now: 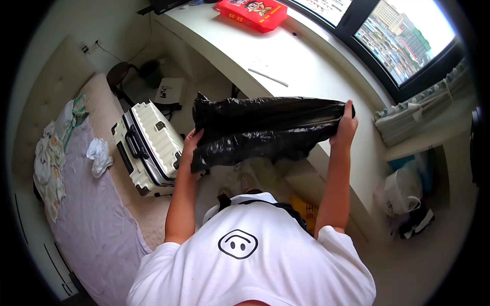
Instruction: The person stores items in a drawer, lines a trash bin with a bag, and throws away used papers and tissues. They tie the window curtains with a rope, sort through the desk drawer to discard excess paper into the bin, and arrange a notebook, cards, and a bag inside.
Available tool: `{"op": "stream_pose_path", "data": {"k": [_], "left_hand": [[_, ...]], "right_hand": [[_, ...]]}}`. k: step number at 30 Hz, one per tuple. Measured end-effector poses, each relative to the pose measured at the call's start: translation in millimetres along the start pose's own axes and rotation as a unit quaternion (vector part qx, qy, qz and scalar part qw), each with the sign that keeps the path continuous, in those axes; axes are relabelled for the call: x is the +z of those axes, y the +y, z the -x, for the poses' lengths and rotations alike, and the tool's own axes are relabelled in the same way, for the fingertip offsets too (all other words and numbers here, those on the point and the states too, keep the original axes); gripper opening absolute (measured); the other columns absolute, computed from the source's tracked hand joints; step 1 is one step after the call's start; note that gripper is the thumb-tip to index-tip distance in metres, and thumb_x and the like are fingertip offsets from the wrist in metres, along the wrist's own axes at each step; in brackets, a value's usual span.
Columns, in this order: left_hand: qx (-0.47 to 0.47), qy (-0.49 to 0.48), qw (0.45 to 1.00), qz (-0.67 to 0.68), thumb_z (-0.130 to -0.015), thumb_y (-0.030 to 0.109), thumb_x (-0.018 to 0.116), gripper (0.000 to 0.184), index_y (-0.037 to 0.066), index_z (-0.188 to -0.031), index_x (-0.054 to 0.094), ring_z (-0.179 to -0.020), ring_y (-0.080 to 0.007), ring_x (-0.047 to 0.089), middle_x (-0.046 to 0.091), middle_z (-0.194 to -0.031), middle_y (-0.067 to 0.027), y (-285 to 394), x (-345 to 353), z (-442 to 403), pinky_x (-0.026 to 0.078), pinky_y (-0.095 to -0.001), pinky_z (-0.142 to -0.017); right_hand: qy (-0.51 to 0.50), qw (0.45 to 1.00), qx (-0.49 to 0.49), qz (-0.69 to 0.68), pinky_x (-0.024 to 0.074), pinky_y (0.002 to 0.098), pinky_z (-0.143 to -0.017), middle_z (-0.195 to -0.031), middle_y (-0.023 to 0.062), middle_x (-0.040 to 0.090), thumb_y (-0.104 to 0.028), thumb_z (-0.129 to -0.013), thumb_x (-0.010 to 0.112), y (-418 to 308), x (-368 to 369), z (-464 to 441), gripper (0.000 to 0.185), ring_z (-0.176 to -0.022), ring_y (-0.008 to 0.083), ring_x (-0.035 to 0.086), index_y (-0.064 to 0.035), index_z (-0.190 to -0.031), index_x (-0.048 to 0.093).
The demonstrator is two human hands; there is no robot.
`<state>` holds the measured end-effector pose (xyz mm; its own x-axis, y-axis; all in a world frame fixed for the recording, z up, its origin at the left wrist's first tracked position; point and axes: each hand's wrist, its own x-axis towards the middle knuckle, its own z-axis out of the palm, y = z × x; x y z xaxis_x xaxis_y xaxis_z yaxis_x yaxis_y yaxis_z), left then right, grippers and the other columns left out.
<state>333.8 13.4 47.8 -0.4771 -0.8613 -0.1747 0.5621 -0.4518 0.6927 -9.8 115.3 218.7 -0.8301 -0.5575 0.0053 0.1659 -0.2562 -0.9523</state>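
Note:
A shiny black plastic bag (265,143) is stretched out sideways in front of my chest, held up in the air between both hands. My left hand (192,145) grips its left edge, with some of the fingers hidden by the plastic. At the far right end, my right hand (346,125) is closed round the gathered corner. The bag's left side spreads wide and looks partly opened, while the right side narrows toward my right hand. Below and behind it, the floor and my feet are partly covered.
A cream hard-shell suitcase (155,135) stands left, beside a bed with a lilac blanket (92,204) and white crumpled cloth (99,157). The long white desk (306,66) holds a red package (253,14). White bags (400,191) sit right, near the curtain (423,109).

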Motion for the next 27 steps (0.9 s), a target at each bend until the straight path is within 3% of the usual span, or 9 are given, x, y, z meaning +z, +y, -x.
{"op": "stream_pose_path", "data": {"k": [5,7,11,13,14,15,19,23,27], "left_hand": [[-0.075,0.139,0.984,-0.082,-0.089,0.018,0.049,0.032,0.001,-0.115,0.049,-0.082,-0.0204,0.063,0.061,-0.098,-0.0117,-11.7,17.6,-23.9,0.053,-0.0325,-0.073],[-0.125,0.096,0.983,-0.098,-0.088,0.020,0.051,0.042,0.002,-0.124,0.039,-0.089,-0.0188,0.060,0.058,-0.105,-0.0107,-11.2,56.3,-27.9,0.050,-0.0317,-0.075],[0.096,0.043,0.884,-0.455,-0.085,0.016,0.055,0.038,0.003,-0.118,0.041,-0.100,-0.0164,0.048,0.053,-0.105,-0.0077,-1.3,63.9,-61.2,0.039,-0.0320,-0.087],[0.320,0.172,0.773,-0.520,-0.082,0.013,0.057,0.020,0.004,-0.097,0.049,-0.075,-0.0126,0.049,0.052,-0.081,-0.0052,26.4,54.0,-66.8,0.043,-0.0282,-0.069],[0.143,0.276,0.873,-0.377,-0.082,0.013,0.057,0.013,0.007,-0.083,0.045,-0.052,-0.0057,0.040,0.044,-0.061,0.0013,56.5,58.1,-47.8,0.034,-0.0218,-0.046],[0.200,0.365,0.849,-0.326,-0.083,0.013,0.057,0.017,0.010,-0.082,0.040,-0.041,-0.0011,0.027,0.035,-0.051,0.0065,65.5,39.1,-49.8,0.018,-0.0192,-0.036],[0.225,0.439,0.845,-0.207,-0.083,0.013,0.057,0.016,0.010,-0.084,0.041,-0.044,-0.0029,0.030,0.037,-0.054,0.0061,88.7,8.3,-20.2,0.022,-0.0193,-0.039],[0.271,0.379,0.832,-0.301,-0.081,0.011,0.059,0.015,0.009,-0.086,0.045,-0.058,-0.0047,0.039,0.043,-0.066,0.0036,74.0,46.8,-26.2,0.034,-0.0201,-0.052],[0.355,0.232,0.624,-0.656,-0.071,0.017,0.067,0.035,0.005,-0.098,0.048,-0.085,-0.0182,0.048,0.048,-0.091,-0.0079,65.5,121.6,-43.0,0.040,-0.0295,-0.078]], "right_hand": [[-0.177,0.968,0.168,0.051,0.0484,0.0334,-0.074,-0.097,0.0102,0.059,-0.029,-0.088,0.049,47.3,32.2,6.5,0.032,-0.089,0.0198,0.058,-0.0036,-0.107,0.054],[-0.290,0.886,0.126,0.339,0.0419,0.0339,-0.083,-0.108,0.0106,0.056,-0.025,-0.086,0.051,49.2,45.3,2.1,0.034,-0.095,0.0204,0.053,-0.0048,-0.114,0.051],[-0.518,0.697,-0.014,0.496,0.0439,0.0337,-0.075,-0.089,0.0093,0.060,-0.022,-0.084,0.052,22.5,50.2,-67.9,0.031,-0.078,0.0199,0.055,-0.0014,-0.107,0.054],[-0.330,0.908,0.024,0.257,0.0473,0.0299,-0.057,-0.078,0.0084,0.060,-0.019,-0.086,0.050,53.2,-8.4,-176.4,0.025,-0.056,0.0166,0.055,0.0022,-0.096,0.057],[-0.225,0.952,-0.015,0.208,0.0480,0.0304,-0.061,-0.081,0.0093,0.061,-0.018,-0.087,0.048,34.9,-1.3,-181.5,0.024,-0.062,0.0176,0.058,0.0016,-0.098,0.056],[-0.116,0.979,-0.053,0.157,0.0487,0.0309,-0.065,-0.085,0.0102,0.061,-0.017,-0.088,0.047,15.7,6.0,-185.3,0.023,-0.069,0.0186,0.060,0.0010,-0.100,0.055],[-0.050,0.994,0.042,0.082,0.0478,0.0309,-0.079,-0.101,0.0122,0.059,-0.019,-0.089,0.047,50.9,36.3,-193.7,0.029,-0.090,0.0198,0.059,0.0007,-0.111,0.049],[-0.284,0.948,0.135,-0.048,0.0469,0.0295,-0.079,-0.106,0.0066,0.057,-0.021,-0.088,0.052,67.2,116.7,-136.4,0.038,-0.091,0.0158,0.057,-0.0029,-0.121,0.043],[-0.409,0.892,0.190,0.016,0.0384,0.0269,-0.089,-0.118,0.0075,0.049,-0.004,-0.081,0.048,83.6,189.5,-48.2,0.054,-0.105,0.0164,0.049,-0.0050,-0.132,0.030]]}}
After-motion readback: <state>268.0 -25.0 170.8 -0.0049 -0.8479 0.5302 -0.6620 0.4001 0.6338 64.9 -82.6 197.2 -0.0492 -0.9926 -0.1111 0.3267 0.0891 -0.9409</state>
